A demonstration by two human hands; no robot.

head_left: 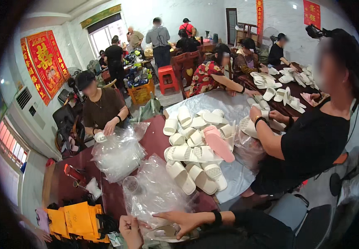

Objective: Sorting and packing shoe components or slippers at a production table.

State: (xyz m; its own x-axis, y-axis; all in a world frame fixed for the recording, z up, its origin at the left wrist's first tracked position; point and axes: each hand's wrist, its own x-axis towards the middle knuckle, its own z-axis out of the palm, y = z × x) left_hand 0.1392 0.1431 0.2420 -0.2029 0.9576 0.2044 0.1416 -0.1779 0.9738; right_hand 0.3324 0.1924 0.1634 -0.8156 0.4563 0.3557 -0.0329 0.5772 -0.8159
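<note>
At the near edge of the table, my left hand (130,229) is closed in a pinch; what its fingertips hold, if anything, is too small to make out. To its right, my right hand (184,220) reaches in with thumb and fingers spread over a pale slipper (166,233) that seems to lie in clear plastic. Just beyond my hands lies a heap of clear plastic bags (156,193). White slippers (181,176) are piled past it, with a pink slipper (219,144) on top.
Yellow-orange bags (78,220) hang or lie at the lower left. A person (100,103) across the table handles a slipper beside more clear bags (119,153). At the right, a person in black (312,133) holds slippers. A red stool (168,79) and a yellow crate (141,92) stand behind.
</note>
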